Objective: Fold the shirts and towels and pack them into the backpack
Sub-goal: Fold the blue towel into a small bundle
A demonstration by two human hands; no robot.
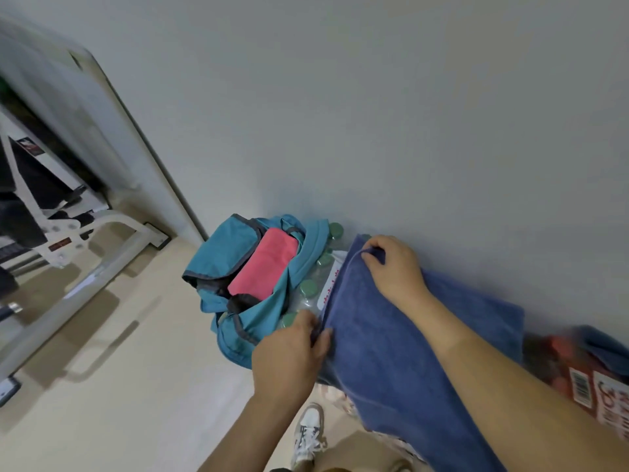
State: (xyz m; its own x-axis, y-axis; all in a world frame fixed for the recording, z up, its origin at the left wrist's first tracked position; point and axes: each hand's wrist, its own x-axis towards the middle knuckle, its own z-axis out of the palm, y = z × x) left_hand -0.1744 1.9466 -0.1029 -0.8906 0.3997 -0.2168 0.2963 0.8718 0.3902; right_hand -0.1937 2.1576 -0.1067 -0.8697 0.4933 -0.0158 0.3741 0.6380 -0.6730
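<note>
blue towel point(401, 335) spread over a pack of green-capped bottles point(308, 289) by the wall, left hand point(289, 352) pinching its near edge, right hand point(394, 264) gripping its far corner, open teal backpack point(231, 253) at ten o'clock holding a folded pink cloth point(262, 267), white sneaker point(309, 434) at six o'clock

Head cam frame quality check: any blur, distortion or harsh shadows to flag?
Head view: strongly tilted, with wide-angle bend at the edges; exercise machine at left and red carton at right are smeared by blur; centre is sharp, so teal backpack, blue towel, left hand and right hand read clearly; light is soft, with faint shadows on wall and floor, no glare.
</note>
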